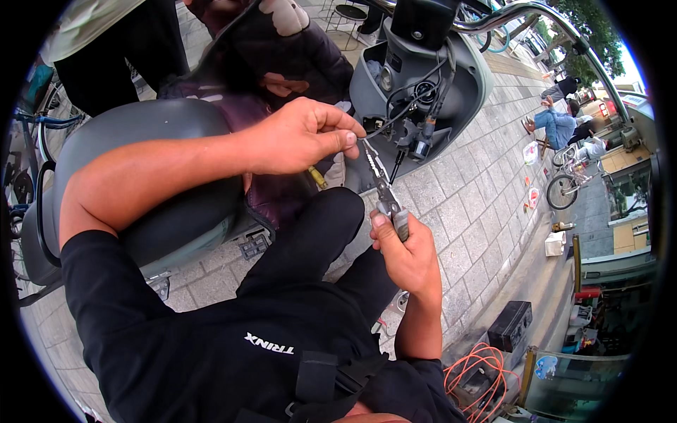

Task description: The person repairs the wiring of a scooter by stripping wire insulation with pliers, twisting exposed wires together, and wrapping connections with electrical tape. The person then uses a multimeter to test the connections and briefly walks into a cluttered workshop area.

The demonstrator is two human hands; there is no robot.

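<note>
My left hand [310, 134] reaches across from the left, its thumb and forefinger pinched on the end of a thin dark cable [381, 128]. That cable runs from the opened front of a grey scooter [367, 84]. In my right hand [407, 254] is a pair of pliers [381, 185] with grey grips and long toothed jaws. The jaws point up toward my left fingertips, slightly parted, close to the cable end. Whether they touch it I cannot tell. Behind them, cables and connectors [421, 137] hang loose in the scooter's front compartment.
The scooter's black seat [141, 134] lies under my left forearm. A dark padded cover [296, 56] hangs between seat and front, near a yellow-handled thing [318, 177]. At lower right are a black box [510, 326] and coiled orange cord [486, 374]. A person [120, 56] stands at upper left.
</note>
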